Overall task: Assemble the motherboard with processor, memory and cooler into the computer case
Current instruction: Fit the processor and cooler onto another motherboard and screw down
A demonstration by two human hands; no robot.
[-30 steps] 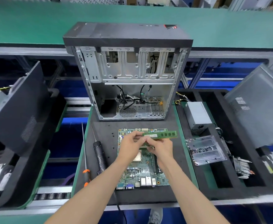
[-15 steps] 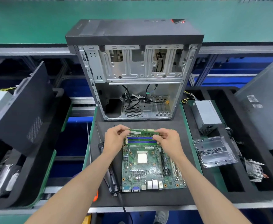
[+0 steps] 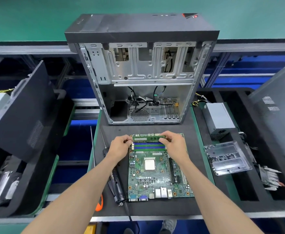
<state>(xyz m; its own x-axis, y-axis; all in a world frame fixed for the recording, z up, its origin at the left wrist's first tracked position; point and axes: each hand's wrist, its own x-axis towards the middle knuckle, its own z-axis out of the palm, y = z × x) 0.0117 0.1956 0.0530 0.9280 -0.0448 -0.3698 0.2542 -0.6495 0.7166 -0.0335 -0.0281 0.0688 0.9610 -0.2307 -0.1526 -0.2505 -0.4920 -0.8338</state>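
Since a moment ago I've brought the memory stick (image 3: 148, 137) a little lower, just over the far edge of the blue and green memory slots (image 3: 148, 146) at the far end of the motherboard (image 3: 157, 168). My left hand (image 3: 120, 146) pinches its left end, my right hand (image 3: 173, 144) its right end, fingers curled, both forearms reaching in from below. That board lies flat on the black mat (image 3: 195, 206), processor (image 3: 150, 163) seated, before the open computer case (image 3: 143, 71). An electric screwdriver (image 3: 117, 186) lies just left of it.
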